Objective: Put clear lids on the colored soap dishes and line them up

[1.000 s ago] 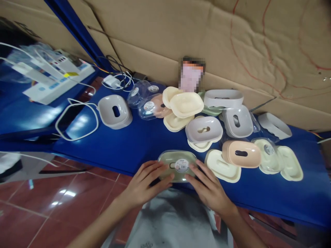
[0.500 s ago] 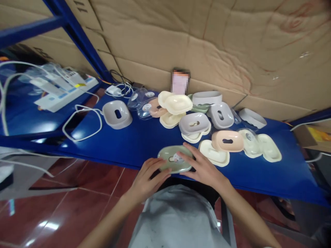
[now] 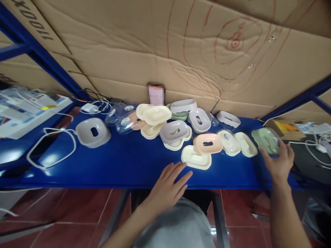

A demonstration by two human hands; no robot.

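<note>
Clamped in the right hand (image 3: 279,163), the green soap box (image 3: 266,140) sat at the far right end of the blue shelf (image 3: 124,162), the fingers closed around its near side. A second earlier both hands pressed this box at the front edge, in the middle; it had since travelled to the right. Its round sticker was too blurred to read. Left of the grip, the left hand (image 3: 168,187) lay flat and spread on the shelf edge, holding nothing, just beside a cream lid (image 3: 196,157). On the cardboard (image 3: 165,51) far to the left, upside-down print was only partly readable.
</note>
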